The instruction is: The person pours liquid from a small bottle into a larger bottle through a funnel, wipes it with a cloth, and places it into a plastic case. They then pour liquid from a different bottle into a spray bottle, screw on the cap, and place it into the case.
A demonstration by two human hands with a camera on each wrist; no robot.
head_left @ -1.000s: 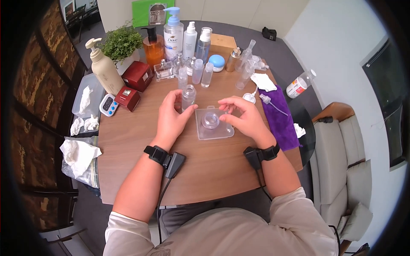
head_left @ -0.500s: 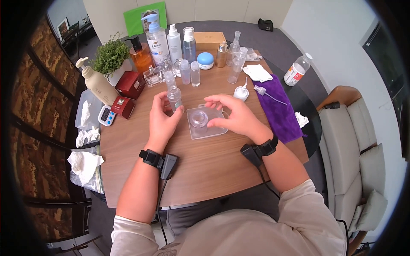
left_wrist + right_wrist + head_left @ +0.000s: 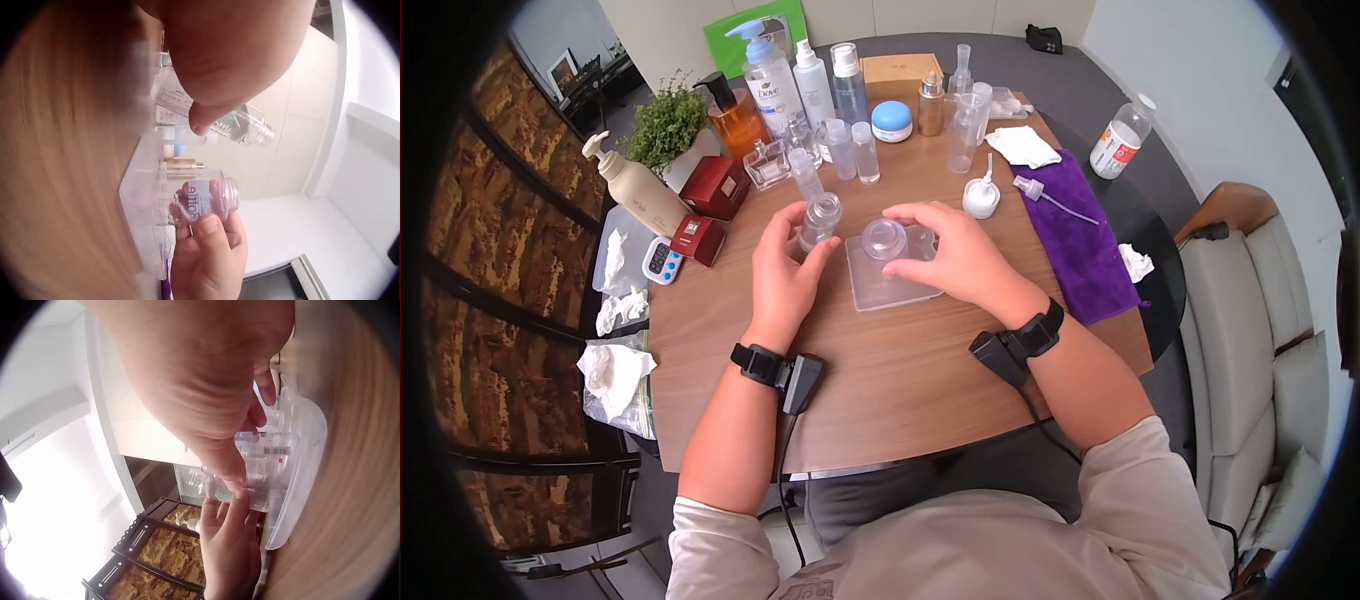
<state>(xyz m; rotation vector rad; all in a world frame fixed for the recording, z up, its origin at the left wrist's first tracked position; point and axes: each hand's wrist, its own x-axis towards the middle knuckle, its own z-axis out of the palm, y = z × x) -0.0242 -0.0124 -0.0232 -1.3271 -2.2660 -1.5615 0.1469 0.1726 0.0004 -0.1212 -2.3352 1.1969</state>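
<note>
While left hand (image 3: 788, 280) grips slim bottle (image 3: 821, 217), right hand (image 3: 965, 255) now grasps wide bottle (image 3: 885, 239)

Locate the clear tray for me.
In the head view, the tray lies on the table, beneath the bottle the right hand holds and just right of the left hand.

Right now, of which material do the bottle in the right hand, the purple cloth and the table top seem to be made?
Bottle in the right hand: probably plastic, clear and glossy, since it is see-through; glass remains possible.
Purple cloth: soft-looking fabric, matt, with mottled shading.
Table top: wood or wood-look laminate, smooth, showing brown grain lines.
</note>
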